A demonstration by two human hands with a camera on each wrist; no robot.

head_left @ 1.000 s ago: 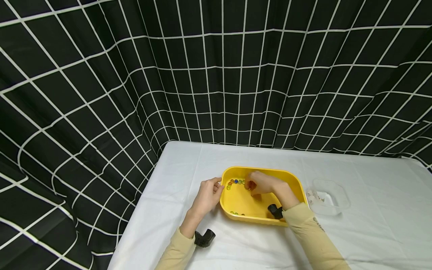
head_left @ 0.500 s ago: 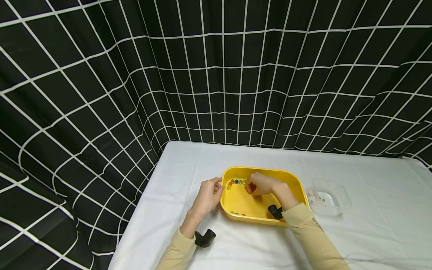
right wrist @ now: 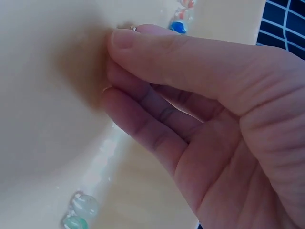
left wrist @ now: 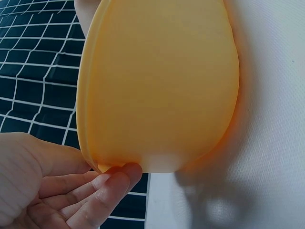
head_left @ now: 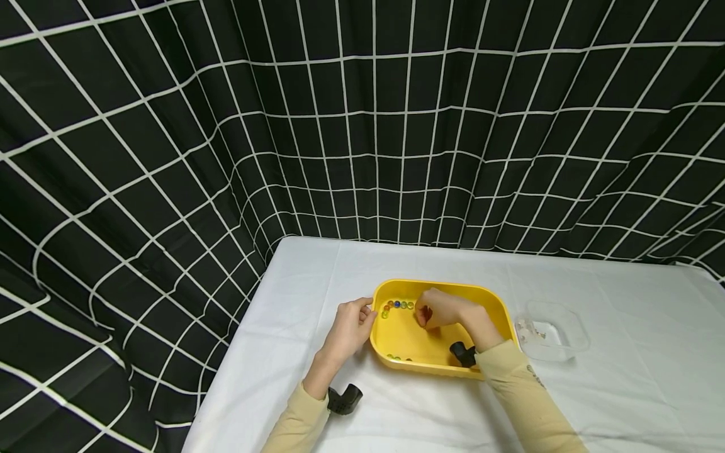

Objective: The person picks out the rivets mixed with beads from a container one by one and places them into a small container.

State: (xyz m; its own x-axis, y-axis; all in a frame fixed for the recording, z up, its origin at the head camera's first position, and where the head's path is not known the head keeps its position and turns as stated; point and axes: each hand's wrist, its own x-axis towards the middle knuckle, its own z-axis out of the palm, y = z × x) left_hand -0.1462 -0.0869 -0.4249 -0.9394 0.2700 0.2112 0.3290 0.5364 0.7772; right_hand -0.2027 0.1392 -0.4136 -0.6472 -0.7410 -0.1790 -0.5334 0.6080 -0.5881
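A yellow plastic basin [head_left: 404, 335] stands on the white table. My left hand [head_left: 348, 324] holds its left rim; in the left wrist view the thumb and fingertips pinch the rim of the basin [left wrist: 162, 86]. My right hand [head_left: 444, 309] is down inside the basin. Seen from the right wrist, thumb and index finger pinch a small shiny piece [right wrist: 134, 29], mostly hidden by the fingertips. Several glass marbles [head_left: 398, 304] lie in a curved row along the far left wall, just left of the right hand. A few more marbles [head_left: 396, 358] sit by the near wall, partly covered by the rim.
A clear plastic container [head_left: 557, 343] stands right of the basin, with some small pale and brownish pieces at its left side. White cloth [head_left: 317, 264] covers the table. A black curtain with white grid lines [head_left: 396, 157] hangs behind and to the left.
My right hand has shifted very slightly to the right, and the right end of the marble row shows a little more. The left hand and basin stay nearly still.
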